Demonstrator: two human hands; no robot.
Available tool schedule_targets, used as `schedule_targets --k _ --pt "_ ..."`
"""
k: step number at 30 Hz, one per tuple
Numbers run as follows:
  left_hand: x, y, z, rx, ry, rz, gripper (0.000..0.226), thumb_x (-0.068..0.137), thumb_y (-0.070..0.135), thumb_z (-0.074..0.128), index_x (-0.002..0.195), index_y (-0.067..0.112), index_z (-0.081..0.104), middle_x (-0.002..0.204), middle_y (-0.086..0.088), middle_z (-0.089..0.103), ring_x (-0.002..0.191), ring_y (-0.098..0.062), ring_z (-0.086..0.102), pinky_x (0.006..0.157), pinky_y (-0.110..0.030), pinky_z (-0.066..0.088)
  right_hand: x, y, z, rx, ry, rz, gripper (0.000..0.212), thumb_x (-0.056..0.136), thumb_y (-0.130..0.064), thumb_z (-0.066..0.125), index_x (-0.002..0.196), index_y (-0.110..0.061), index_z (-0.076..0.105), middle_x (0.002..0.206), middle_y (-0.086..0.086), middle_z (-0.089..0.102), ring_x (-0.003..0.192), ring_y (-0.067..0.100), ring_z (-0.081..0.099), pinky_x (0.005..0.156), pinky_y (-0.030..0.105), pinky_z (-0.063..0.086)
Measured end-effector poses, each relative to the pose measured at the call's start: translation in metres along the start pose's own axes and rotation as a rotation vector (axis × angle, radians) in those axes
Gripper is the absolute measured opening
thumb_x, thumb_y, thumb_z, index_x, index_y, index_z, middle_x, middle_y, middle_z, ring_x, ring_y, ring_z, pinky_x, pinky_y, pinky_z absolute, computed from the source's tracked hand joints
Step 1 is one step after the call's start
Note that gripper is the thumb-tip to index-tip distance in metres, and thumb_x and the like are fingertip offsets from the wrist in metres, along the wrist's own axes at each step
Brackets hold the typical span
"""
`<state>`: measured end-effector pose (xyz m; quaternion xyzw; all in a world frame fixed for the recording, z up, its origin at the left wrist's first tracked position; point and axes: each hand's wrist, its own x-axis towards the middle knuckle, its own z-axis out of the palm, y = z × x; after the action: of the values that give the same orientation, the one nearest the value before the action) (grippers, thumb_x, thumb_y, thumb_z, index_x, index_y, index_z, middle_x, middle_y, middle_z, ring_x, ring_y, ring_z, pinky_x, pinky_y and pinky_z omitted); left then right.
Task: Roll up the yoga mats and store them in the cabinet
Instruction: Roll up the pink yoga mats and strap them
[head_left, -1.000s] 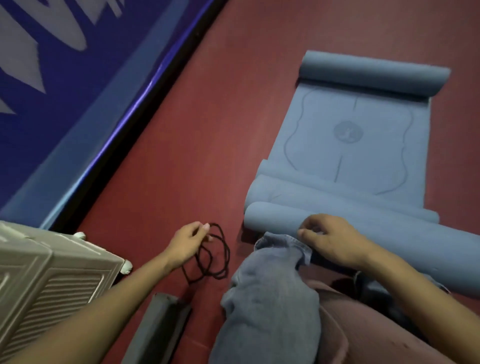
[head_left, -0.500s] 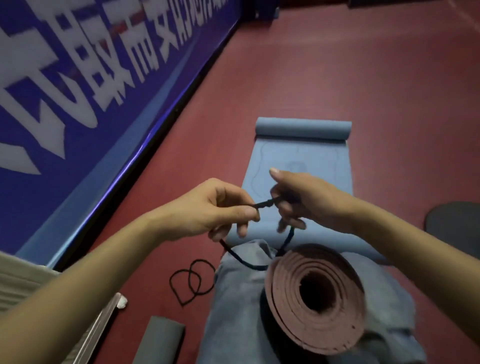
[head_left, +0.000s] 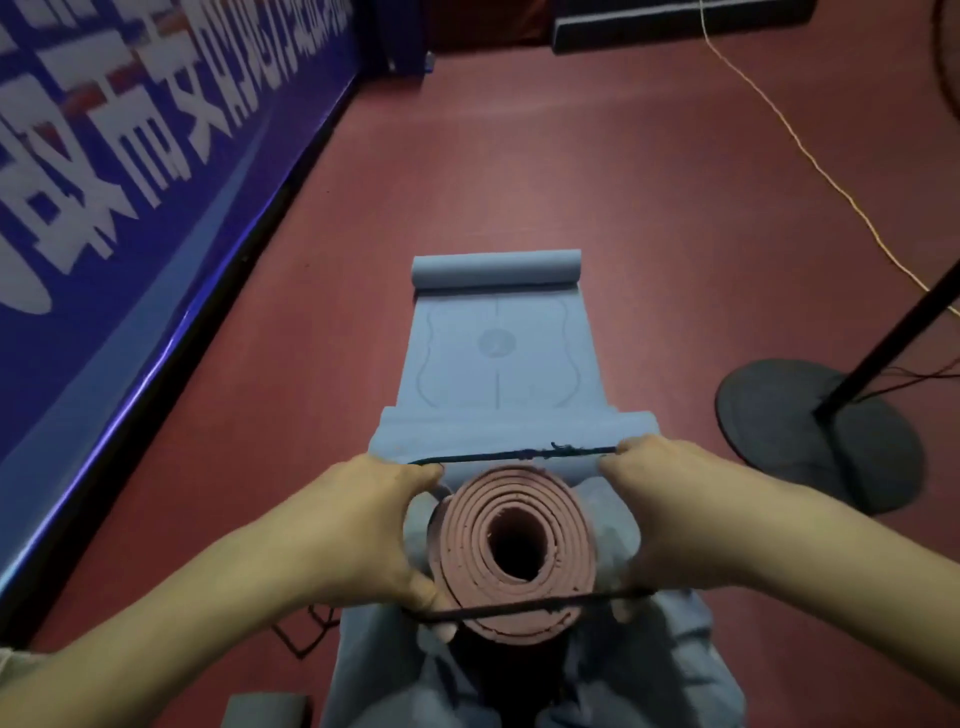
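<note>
A rolled yoga mat (head_left: 514, 551), pinkish red on the inside, stands on end between my knees, its open spiral end facing me. My left hand (head_left: 363, 535) and my right hand (head_left: 670, 519) each grip one side of a black elastic loop (head_left: 519, 456), stretched wide across the top of the roll. One strand runs beyond the roll and the other (head_left: 519, 609) crosses its near edge. Beyond it, a blue yoga mat (head_left: 498, 358) lies on the floor, both its ends curled into rolls.
More black loops (head_left: 306, 631) lie on the red floor by my left knee. A blue banner wall (head_left: 130, 197) runs along the left. A black stand base (head_left: 815, 431) with its pole sits at right, and a yellow cord (head_left: 810, 156) trails across the floor.
The view has tilted up. My hands have pulled apart from pinching the loop together and now stretch it wide over the end of the roll.
</note>
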<state>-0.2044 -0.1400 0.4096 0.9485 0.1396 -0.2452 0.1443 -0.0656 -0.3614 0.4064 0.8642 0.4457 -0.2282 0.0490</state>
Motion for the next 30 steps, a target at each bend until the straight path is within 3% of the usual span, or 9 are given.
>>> schedule_targets --k 3,7,9,11,15,17,23,27,30 --pt "0.003 -0.011 0.023 -0.009 -0.056 -0.013 0.169 0.017 0.088 0.075 0.162 0.026 0.016 0.165 0.014 0.026 0.148 -0.008 0.032 0.117 -0.023 0.032 0.008 0.021 0.031 0.091 0.026 -0.101 0.100 0.055 -0.068 0.085 0.136 -0.028 0.043 0.131 -0.010 0.049 0.121 0.018 0.053 0.099 0.037 0.050" --pt "0.018 -0.031 0.052 -0.071 -0.010 -0.004 0.166 0.011 0.093 0.068 0.157 0.025 0.028 0.158 0.017 0.036 0.142 -0.007 0.041 0.114 -0.026 0.038 0.025 0.032 0.063 0.133 0.098 -0.231 0.112 0.060 -0.065 0.081 0.151 -0.026 0.029 0.145 -0.005 0.046 0.130 0.021 0.050 0.105 0.039 0.046" --pt "0.035 -0.042 0.065 -0.099 0.052 0.014 0.146 0.019 0.088 0.076 0.149 0.031 0.039 0.148 0.021 0.046 0.135 -0.007 0.048 0.109 -0.027 0.044 0.039 0.033 0.072 0.183 0.115 -0.272 0.114 0.060 -0.066 0.080 0.154 -0.029 0.027 0.148 -0.006 0.045 0.133 0.018 0.048 0.108 0.036 0.044" --pt "0.052 -0.051 0.076 -0.137 0.096 0.034 0.117 0.028 0.078 0.082 0.134 0.041 0.047 0.134 0.025 0.054 0.123 -0.005 0.057 0.099 -0.029 0.051 0.056 0.035 0.079 0.229 0.118 -0.301 0.114 0.060 -0.065 0.081 0.154 -0.035 0.025 0.151 -0.008 0.044 0.136 0.014 0.046 0.110 0.033 0.042" --pt "0.073 -0.067 0.090 -0.141 0.136 0.040 0.132 0.028 0.074 0.081 0.149 0.041 0.037 0.145 0.022 0.048 0.128 -0.010 0.054 0.103 -0.030 0.049 0.086 0.043 0.095 0.237 0.122 -0.288 0.116 0.060 -0.059 0.085 0.154 -0.039 0.020 0.151 -0.007 0.043 0.135 0.017 0.047 0.110 0.034 0.043" --pt "0.085 -0.073 0.091 -0.130 0.185 0.041 0.128 0.031 0.072 0.081 0.148 0.041 0.040 0.143 0.021 0.051 0.125 -0.011 0.056 0.100 -0.031 0.050 0.103 0.049 0.103 0.279 0.132 -0.252 0.107 0.060 -0.055 0.087 0.150 -0.035 0.032 0.149 -0.008 0.046 0.132 0.016 0.050 0.107 0.029 0.043" --pt "0.157 -0.077 0.112 -0.151 0.052 -0.002 0.067 0.059 0.038 0.085 0.121 0.030 0.060 0.112 0.007 0.071 0.097 -0.017 0.068 0.078 -0.033 0.056 0.169 0.056 0.113 0.433 0.131 -0.077 0.081 0.062 -0.040 0.095 0.131 -0.023 0.056 0.134 -0.001 0.062 0.123 0.020 0.057 0.087 0.023 0.042" --pt "0.224 -0.087 0.148 -0.119 0.142 0.072 0.045 0.084 0.038 0.069 0.128 0.036 0.063 0.102 0.010 0.077 0.113 -0.025 0.069 0.089 -0.039 0.057 0.201 0.061 0.135 0.464 -0.023 -0.010 0.068 0.062 -0.031 0.096 0.120 -0.027 0.061 0.118 -0.006 0.066 0.107 0.014 0.059 0.082 0.025 0.045" --pt "0.234 -0.068 0.142 -0.120 -0.074 0.102 0.061 0.071 0.037 0.084 0.129 0.027 0.068 0.126 0.000 0.070 0.121 -0.020 0.061 0.091 -0.035 0.049 0.210 0.078 0.164 0.463 -0.057 -0.002 0.053 0.065 -0.021 0.091 0.112 -0.024 0.069 0.102 -0.012 0.063 0.098 0.010 0.058 0.075 0.022 0.043"
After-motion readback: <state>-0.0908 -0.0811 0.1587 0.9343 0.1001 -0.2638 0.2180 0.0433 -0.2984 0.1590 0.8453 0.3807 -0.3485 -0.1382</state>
